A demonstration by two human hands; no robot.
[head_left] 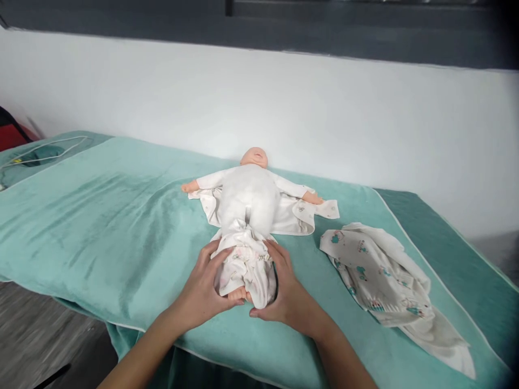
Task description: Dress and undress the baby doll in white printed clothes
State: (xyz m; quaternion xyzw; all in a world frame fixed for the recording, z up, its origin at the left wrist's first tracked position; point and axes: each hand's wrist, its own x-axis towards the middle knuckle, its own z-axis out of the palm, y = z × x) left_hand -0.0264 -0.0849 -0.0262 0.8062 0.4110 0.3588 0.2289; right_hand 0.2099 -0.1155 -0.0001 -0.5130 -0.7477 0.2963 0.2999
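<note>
A baby doll [248,190] in a white bodysuit lies on its back on a teal blanket [113,227], head toward the wall, arms spread. An open patterned garment [298,213] lies under its torso. Bunched white patterned trousers [245,265] cover its legs, and a bare foot shows at the near end. My left hand [201,292] wraps the left side of the trousers near the foot. My right hand [286,292] grips their right side. Both hands have fingers curled on the cloth.
A second crumpled patterned cloth [381,275] lies on the blanket to the right of the doll. A white cable [44,152] and a red object [12,135] sit at the far left. A white wall runs behind; the bed edge and floor are at lower left.
</note>
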